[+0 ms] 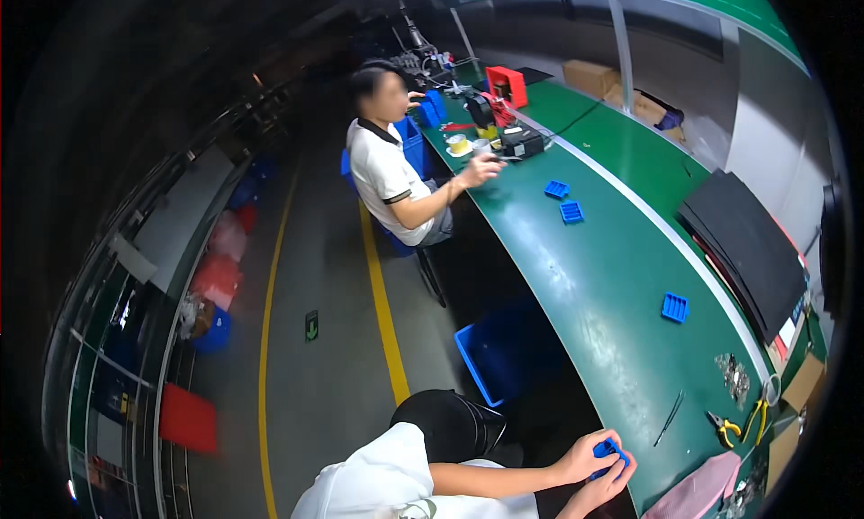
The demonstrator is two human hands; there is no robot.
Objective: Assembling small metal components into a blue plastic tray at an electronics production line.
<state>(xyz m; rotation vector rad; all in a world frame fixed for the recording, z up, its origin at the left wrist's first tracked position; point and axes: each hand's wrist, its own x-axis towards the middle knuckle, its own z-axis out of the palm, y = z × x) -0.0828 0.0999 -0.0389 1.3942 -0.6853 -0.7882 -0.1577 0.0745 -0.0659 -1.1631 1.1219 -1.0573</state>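
Now both hands, left hand point(583, 465) and right hand point(605, 490), grip closed on small blue ridged plastic tray point(608, 450) at bench edge point(630, 483).

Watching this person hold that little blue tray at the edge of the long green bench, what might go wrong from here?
1. Both hands, the left hand and the right hand, grip the small blue tray right at the edge of the green bench, partly over the drop; a slip could send it to the floor.
2. The thin dark tweezers and yellow-handled pliers lie close by; a careless elbow might knock them off.
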